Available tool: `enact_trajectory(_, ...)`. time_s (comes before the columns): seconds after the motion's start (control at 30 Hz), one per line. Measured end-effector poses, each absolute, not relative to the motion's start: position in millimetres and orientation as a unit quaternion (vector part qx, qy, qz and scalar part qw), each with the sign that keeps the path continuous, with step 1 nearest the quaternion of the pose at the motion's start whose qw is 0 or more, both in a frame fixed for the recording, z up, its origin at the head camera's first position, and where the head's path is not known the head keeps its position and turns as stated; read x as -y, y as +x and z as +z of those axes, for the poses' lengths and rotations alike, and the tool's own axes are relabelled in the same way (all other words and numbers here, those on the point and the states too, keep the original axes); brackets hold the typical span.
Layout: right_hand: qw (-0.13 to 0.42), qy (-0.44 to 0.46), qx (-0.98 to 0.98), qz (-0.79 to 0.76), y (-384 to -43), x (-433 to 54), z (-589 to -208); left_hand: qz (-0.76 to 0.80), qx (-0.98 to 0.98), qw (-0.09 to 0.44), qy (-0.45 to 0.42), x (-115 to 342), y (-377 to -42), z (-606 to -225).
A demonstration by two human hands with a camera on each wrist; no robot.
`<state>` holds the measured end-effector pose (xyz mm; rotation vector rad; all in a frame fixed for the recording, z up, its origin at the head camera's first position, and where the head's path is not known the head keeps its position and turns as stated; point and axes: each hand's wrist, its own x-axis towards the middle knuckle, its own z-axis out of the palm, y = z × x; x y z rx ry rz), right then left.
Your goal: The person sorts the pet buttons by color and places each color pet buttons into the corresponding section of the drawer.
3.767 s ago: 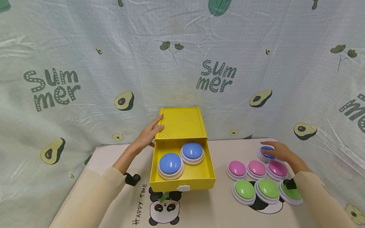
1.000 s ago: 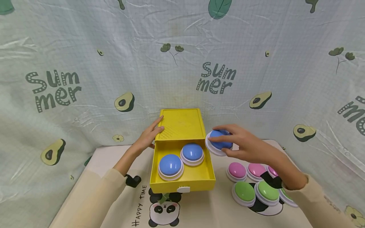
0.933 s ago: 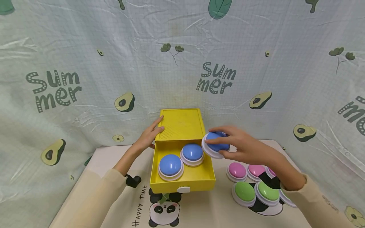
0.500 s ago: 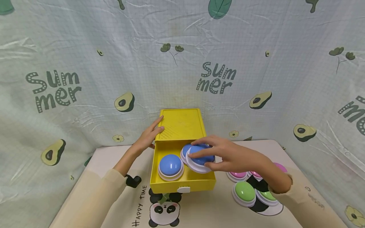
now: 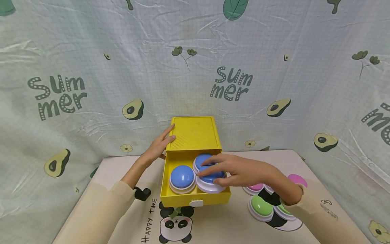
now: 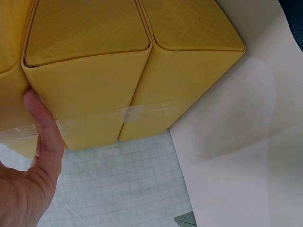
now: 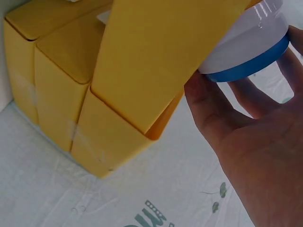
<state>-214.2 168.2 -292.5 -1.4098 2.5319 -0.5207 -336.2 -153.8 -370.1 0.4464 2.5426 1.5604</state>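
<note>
A yellow drawer unit (image 5: 195, 134) stands at the table's back with its front drawer (image 5: 170, 198) pulled out. My left hand (image 5: 156, 145) rests on the unit's left side, fingers fairly straight along the edge; a finger (image 6: 42, 118) lies against the yellow wall in the left wrist view. My right hand (image 5: 243, 171) grips a blue dome push button (image 5: 210, 187) with a white base, low over the drawer's right front. Another blue dome button (image 5: 201, 159) sits partly hidden behind it. A third blue button (image 5: 181, 177) lies front left in the drawer.
Pink dome buttons (image 5: 256, 187) and green ones (image 5: 262, 205) are grouped on the table at the right, partly covered by my right forearm. A printed curtain (image 5: 182, 84) hangs close behind the unit. The drawer has a white handle (image 5: 196, 203).
My right hand has picked up the blue button from the right of the table, carried it left, and lowered it into the drawer area. My left hand stays on the unit.
</note>
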Motion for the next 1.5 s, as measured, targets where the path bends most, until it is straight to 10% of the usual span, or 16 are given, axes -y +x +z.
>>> enact_trajectory(1.5, 0.092, -0.462, -0.877, -0.094, -224, -147, -300, 0.514, -0.844, 0.061, 0.14, 152, -334, -367)
